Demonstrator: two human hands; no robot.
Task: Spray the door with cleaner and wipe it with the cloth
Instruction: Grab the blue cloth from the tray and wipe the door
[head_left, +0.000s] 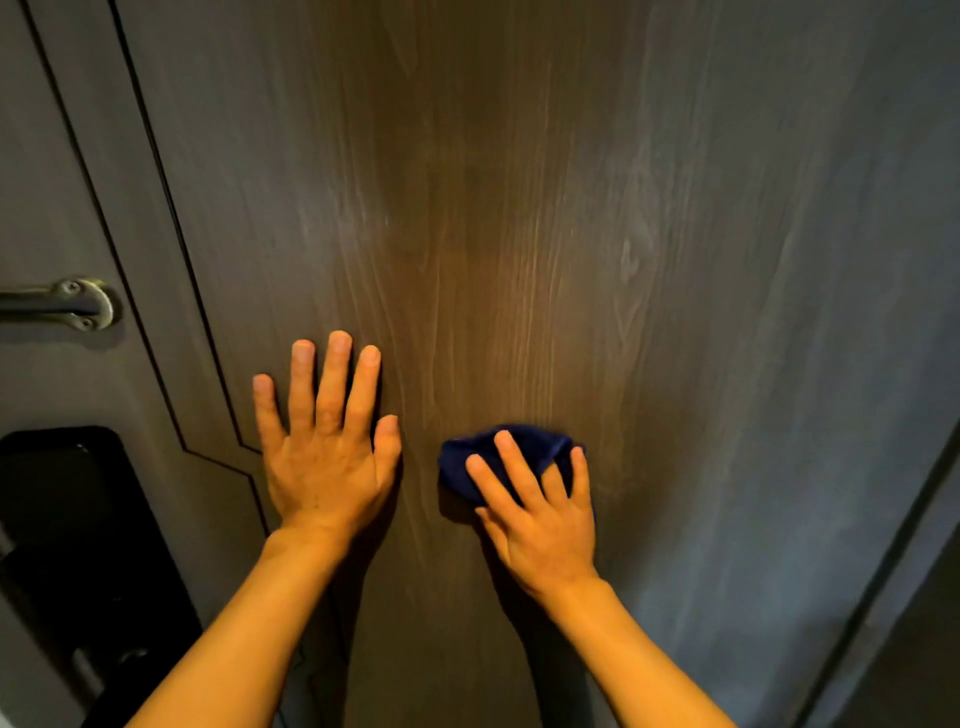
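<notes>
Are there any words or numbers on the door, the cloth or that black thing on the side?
None can be read: no words, numbers or signs show on the door, the blue cloth, the metal fitting or the black panel.

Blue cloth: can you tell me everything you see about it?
The cloth is dark blue, soft-looking and bunched into a small wad. The right hand lies spread over it and presses it against the brown wood-grain door, so only its upper and left parts show. Nothing else touches it.
</notes>
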